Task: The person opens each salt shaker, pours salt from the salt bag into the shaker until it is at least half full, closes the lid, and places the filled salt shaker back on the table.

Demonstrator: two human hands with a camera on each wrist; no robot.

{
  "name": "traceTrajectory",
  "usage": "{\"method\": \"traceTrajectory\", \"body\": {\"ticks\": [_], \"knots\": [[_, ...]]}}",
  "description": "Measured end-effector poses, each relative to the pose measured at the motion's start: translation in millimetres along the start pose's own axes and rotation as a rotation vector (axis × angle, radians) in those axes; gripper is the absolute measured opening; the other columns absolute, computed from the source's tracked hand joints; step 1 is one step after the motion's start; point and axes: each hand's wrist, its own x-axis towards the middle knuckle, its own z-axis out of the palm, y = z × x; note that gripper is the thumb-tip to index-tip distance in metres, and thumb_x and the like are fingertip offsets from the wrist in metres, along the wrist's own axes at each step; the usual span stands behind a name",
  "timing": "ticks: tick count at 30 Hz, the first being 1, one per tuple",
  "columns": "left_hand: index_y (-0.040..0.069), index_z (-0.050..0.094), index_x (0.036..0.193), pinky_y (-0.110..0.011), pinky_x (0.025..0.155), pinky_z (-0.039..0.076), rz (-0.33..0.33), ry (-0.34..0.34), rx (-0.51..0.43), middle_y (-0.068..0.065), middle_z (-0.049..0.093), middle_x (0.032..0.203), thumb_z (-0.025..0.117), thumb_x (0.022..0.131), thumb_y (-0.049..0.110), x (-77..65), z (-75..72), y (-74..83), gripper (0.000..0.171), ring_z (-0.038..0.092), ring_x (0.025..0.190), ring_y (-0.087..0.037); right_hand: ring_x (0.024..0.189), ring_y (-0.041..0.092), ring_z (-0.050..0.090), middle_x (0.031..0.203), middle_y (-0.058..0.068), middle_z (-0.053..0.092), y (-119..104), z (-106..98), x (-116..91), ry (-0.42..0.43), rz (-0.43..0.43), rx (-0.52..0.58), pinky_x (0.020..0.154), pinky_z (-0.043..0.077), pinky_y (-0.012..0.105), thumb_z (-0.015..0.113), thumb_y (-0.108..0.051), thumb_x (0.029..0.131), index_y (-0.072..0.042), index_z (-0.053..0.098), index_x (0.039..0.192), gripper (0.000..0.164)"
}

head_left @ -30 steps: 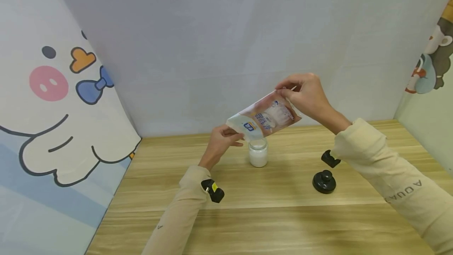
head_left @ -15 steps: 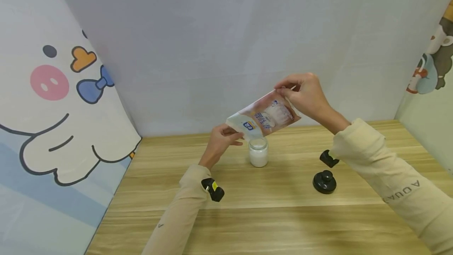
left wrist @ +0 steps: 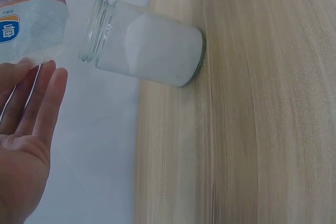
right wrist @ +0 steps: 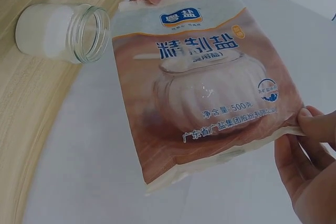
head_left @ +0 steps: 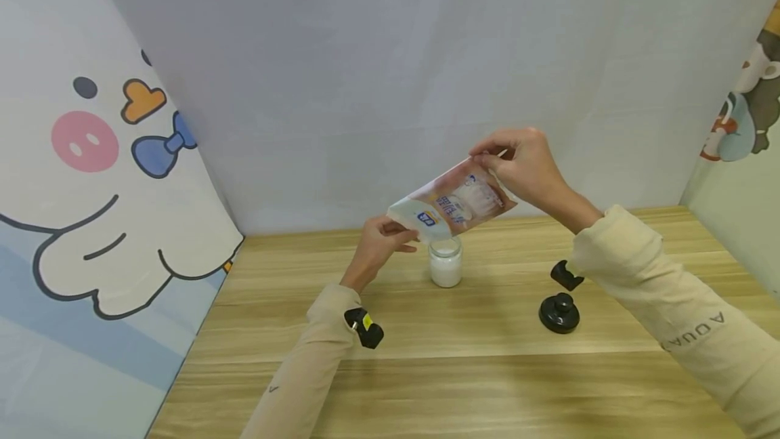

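A printed salt bag is held tilted in the air, its pale end low on the left, over the mouth of a glass jar. My left hand pinches the bag's low end between thumb and fingers. At the raised end, my right hand pinches a corner of the bag. In the right wrist view the salt bag looks rather flat. White salt fills much of the glass jar, which stands upright with no lid on. Whether salt is flowing cannot be seen.
A round black lid with a knob lies on the wooden table, right of the jar. Behind the table hangs a pale cloth. A cartoon-printed panel borders the left side.
Both hands and the bag stay almost in place. The raised end of the bag and my right hand have shifted very slightly left and down.
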Motion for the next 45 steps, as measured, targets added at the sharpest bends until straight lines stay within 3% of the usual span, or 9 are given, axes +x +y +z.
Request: {"method": "traceTrajectory", "body": {"ticks": [17,33,40,45], "knots": [[-0.013,0.059,0.114,-0.044,0.078,0.059,-0.024,-0.009,-0.026,-0.025,0.065,0.105,0.067,0.085,-0.003,-1.2,-1.6,-2.2,0.031,0.058,0.1,-0.048,0.071,0.021,0.062,0.086,0.012,0.07,-2,1,-2,-0.019,-0.008,-0.004,0.058,0.052,0.016,0.063,0.003,0.087,0.0,0.074,0.087,0.012],[-0.007,0.063,0.109,-0.041,0.075,0.06,0.0,-0.011,-0.015,-0.02,0.068,0.098,0.067,0.085,-0.002,-1.6,1.2,-2.4,0.025,0.062,0.094,-0.043,0.068,0.014,0.061,0.082,0.009,0.071,3,-6,-13,0.018,-0.004,-0.001,0.057,0.052,0.014,0.068,0.0,0.085,-0.001,0.075,0.084,0.007],[-0.003,0.064,0.112,-0.041,0.077,0.06,-0.02,-0.02,0.013,-0.019,0.067,0.102,0.068,0.086,0.002,0.2,4.8,0.3,0.026,0.063,0.094,-0.036,0.067,0.01,0.06,0.083,0.008,0.071,12,-15,-23,0.041,0.025,-0.008,0.057,0.053,0.015,0.068,0.0,0.085,-0.002,0.074,0.085,0.006],[-0.006,0.063,0.11,-0.046,0.08,0.058,-0.03,-0.041,0.02,-0.022,0.065,0.103,0.066,0.087,0.001,-0.9,8.4,11.2,0.024,0.062,0.096,-0.039,0.065,0.015,0.061,0.082,0.008,0.07,21,-20,-32,0.054,0.043,-0.024,0.057,0.052,0.014,0.066,-0.001,0.087,-0.002,0.073,0.086,0.007]]}}
